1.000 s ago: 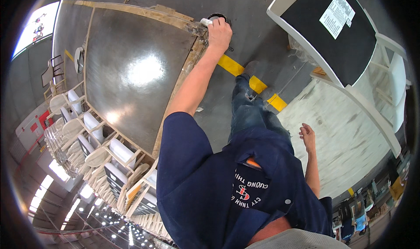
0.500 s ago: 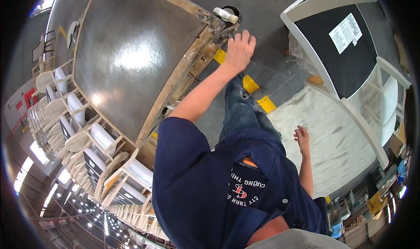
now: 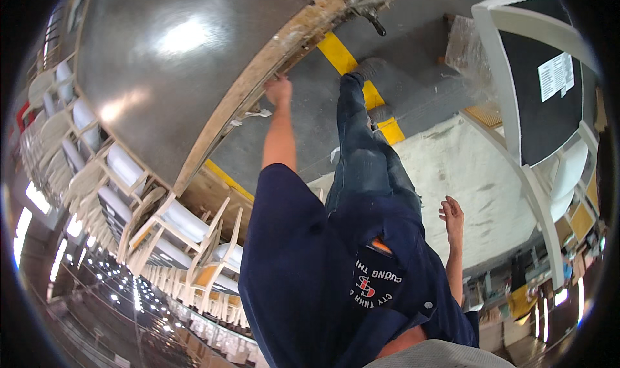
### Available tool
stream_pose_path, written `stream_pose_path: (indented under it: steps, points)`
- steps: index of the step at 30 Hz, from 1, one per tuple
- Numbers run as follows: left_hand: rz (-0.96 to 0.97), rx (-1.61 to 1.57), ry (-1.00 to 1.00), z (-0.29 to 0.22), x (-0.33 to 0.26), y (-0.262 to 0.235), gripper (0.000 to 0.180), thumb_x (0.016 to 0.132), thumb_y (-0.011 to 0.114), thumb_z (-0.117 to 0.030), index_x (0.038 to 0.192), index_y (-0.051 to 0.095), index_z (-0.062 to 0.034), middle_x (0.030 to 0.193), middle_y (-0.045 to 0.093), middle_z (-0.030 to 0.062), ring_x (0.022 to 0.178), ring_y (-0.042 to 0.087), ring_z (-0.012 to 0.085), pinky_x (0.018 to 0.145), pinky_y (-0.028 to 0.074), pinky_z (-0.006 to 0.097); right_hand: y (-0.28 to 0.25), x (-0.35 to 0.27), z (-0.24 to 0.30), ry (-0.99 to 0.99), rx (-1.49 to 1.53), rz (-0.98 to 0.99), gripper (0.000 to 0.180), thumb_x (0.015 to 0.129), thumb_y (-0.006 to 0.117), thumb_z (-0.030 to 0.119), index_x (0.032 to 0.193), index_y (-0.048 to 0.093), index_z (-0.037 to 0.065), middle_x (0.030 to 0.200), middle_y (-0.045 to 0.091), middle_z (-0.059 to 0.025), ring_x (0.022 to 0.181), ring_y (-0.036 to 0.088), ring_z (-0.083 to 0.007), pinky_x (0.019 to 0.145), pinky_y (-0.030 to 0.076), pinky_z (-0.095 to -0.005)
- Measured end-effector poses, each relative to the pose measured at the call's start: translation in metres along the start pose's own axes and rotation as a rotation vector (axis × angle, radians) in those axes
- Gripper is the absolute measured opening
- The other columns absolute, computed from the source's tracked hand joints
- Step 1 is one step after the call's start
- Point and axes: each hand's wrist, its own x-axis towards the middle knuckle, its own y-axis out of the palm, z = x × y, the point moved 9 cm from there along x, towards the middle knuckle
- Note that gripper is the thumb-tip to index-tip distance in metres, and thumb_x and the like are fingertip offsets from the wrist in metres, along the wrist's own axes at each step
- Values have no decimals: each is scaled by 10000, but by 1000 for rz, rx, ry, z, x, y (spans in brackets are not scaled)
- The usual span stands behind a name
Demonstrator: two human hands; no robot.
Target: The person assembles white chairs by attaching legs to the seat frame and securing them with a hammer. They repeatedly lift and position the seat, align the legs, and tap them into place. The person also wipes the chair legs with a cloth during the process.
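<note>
My left hand (image 3: 278,91) reaches to the side of the large dark-topped table (image 3: 258,89), against its worn wooden edge. Its fingertips go in at the side below the top and are hidden, so what they touch does not show. Just nearer along that side, a small whitish piece (image 3: 261,113) sticks out. My right hand (image 3: 453,214) hangs beside my right leg, above the pale streaked surface, its fingers loosely bent and apart with nothing in them.
An upturned white chair (image 3: 539,77) with a black underside and a paper label (image 3: 557,76) rests on the right. Rows of pale chairs (image 3: 123,168) line the left. Yellow floor tape (image 3: 339,54) passes my feet; a dark crank-like handle (image 3: 376,24) juts from the table's far corner.
My left hand has come back from beside the table's far corner to the table's side. The view has shifted, so the corner now sits at the top edge. My right hand stays low.
</note>
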Motion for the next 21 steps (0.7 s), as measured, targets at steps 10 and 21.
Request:
stream_pose_path:
  steps: [10, 21]
  points:
    - [498, -797, -72, -30, 86, 75, 756, 916, 574, -441, 1441, 299, 28, 1334, 477, 188, 1051, 553, 265, 799, 477, 396, 10, 5, -39, -36, -124, -168, 358, 902, 558, 205, 1202, 597, 15, 944, 679, -90, 759, 646, -155, 662, 528, -293]
    - [1323, -307, 629, -243, -267, -266, 247, 878, 685, -250, 891, 558, -38, 587, 527, 16, 478, 512, 114, 414, 387, 278, -213, 12, -77, -158, 550, -566, 379, 898, 608, 330, 1147, 637, 46, 844, 667, -64, 667, 637, -145, 548, 533, -313]
